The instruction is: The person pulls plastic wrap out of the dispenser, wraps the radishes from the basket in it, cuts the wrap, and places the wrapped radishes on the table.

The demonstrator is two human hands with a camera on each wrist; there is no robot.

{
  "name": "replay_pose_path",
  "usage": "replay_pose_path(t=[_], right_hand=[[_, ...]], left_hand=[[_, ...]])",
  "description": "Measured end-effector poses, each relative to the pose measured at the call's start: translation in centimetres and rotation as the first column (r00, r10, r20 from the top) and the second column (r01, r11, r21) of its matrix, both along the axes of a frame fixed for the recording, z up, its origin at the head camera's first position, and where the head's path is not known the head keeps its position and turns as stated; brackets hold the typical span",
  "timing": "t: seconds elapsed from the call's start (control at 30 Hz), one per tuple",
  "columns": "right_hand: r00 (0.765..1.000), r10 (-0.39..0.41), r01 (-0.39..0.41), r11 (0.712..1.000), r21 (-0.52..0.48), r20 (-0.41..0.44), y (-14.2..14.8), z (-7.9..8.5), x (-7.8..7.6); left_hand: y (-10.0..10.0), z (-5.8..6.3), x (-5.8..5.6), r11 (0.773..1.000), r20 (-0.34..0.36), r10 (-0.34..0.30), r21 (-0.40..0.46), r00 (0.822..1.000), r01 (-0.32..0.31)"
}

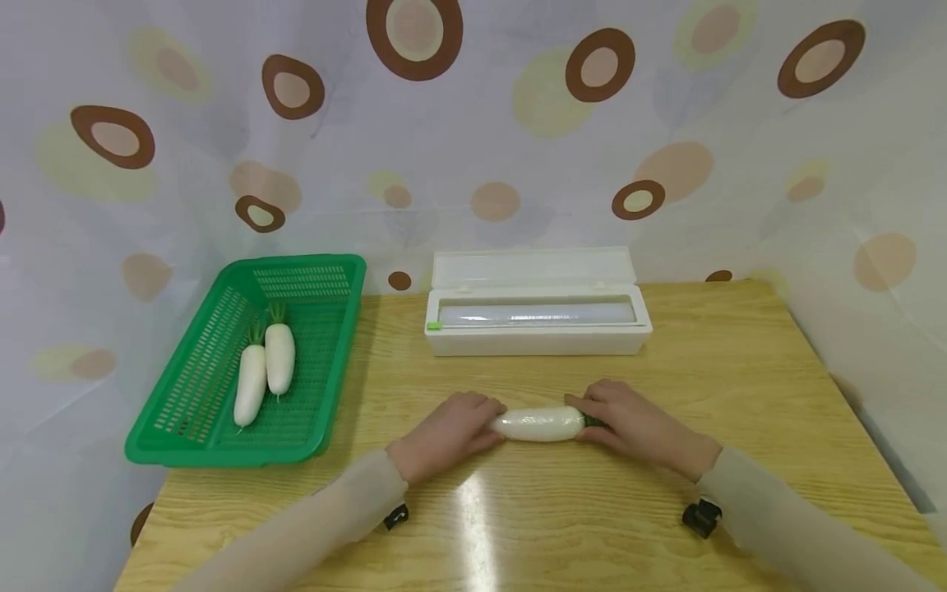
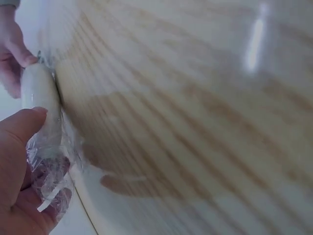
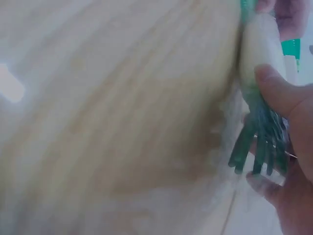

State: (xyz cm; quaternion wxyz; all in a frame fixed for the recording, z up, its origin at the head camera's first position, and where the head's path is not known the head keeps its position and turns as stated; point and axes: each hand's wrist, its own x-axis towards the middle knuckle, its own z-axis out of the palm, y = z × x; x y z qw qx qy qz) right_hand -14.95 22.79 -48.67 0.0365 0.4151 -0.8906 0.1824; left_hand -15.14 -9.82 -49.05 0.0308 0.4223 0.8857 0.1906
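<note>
A white radish (image 1: 538, 424) wrapped in clear cling film lies crosswise on the wooden table between two hands. My left hand (image 1: 460, 429) grips its tapered end, thumb on top. Loose, crumpled cling film (image 2: 49, 178) bunches past that end, against the left fingers. At the other end my right hand (image 1: 627, 423) holds the radish by its leafy top, the thumb pressing near the crown. The cut green stems (image 3: 261, 142) stick out under film between the right thumb and fingers.
Behind the radish stands a white cling film box (image 1: 538, 341), lid raised, with a film roll (image 1: 536, 314) inside. A green plastic basket (image 1: 325, 411) at the left holds two unwrapped white radishes (image 1: 251, 385). A patterned cloth (image 1: 473, 148) hangs behind the table (image 1: 592, 526).
</note>
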Motion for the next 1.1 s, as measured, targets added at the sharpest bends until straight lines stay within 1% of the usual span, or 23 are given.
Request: replay_pose_path(t=[0.1,0.17,0.23,0.33,0.43,0.53,0.6,0.67,0.8,0.9,1.0,1.03,1.1], right_hand=[[0.998,-0.048,0.048,0.999,-0.022,0.032,0.1,-0.1,0.1],[0.998,-0.066,0.067,0.997,-0.039,0.022,0.1,-0.1,0.1],[0.997,-0.064,0.063,0.997,-0.042,-0.033,0.2,-0.2,0.0],[0.992,-0.048,0.044,0.999,-0.031,-0.116,0.1,-0.2,-0.2],[0.988,-0.049,0.051,0.999,0.009,-0.149,-0.1,-0.3,-0.3],[0.987,-0.060,0.069,0.996,0.053,-0.149,-0.2,-0.6,-0.3],[0.987,-0.075,0.085,0.994,0.067,-0.139,-0.2,-0.7,-0.3],[0.990,-0.081,0.088,0.994,0.058,-0.116,-0.2,-0.8,-0.3],[0.997,-0.055,0.057,0.998,0.031,-0.047,0.0,-0.7,-0.4],[1.000,-0.007,0.008,1.000,0.022,-0.013,0.4,-0.6,-0.4],[0.999,0.024,-0.025,0.999,0.021,0.021,0.6,-0.3,-0.2],[0.999,0.016,-0.017,1.000,0.020,0.044,0.6,-0.2,-0.1],[0.996,-0.025,0.023,1.000,0.016,0.083,0.6,-0.1,0.0]], left_hand=[[0.0,-0.2,-0.5,1.000,-0.059,-0.003,0.023,0.998,0.004],[0.0,-0.4,-0.7,0.999,-0.089,-0.006,0.037,0.996,0.009],[0.1,-0.5,-0.9,0.999,-0.116,-0.007,0.042,0.993,0.012],[0.2,-0.6,-1.2,1.000,-0.148,0.000,0.013,0.989,0.002],[0.4,-0.5,-1.4,1.000,-0.146,0.018,-0.011,0.989,-0.020],[0.6,-0.4,-1.6,0.999,-0.104,0.042,-0.017,0.994,-0.044],[0.7,-0.4,-1.6,0.998,-0.078,0.057,-0.017,0.995,-0.058],[0.8,-0.5,-1.6,0.997,-0.057,0.066,-0.022,0.996,-0.068],[0.8,-0.7,-1.2,0.996,-0.036,0.070,-0.055,0.997,-0.072],[0.6,-0.8,-0.6,0.996,-0.041,0.054,-0.075,0.998,-0.057],[0.4,-0.7,0.0,0.996,-0.064,0.035,-0.074,0.997,-0.040],[0.3,-0.7,0.1,0.997,-0.071,0.032,-0.070,0.997,-0.037],[0.3,-0.7,0.2,0.997,-0.072,0.030,-0.064,0.997,-0.035]])
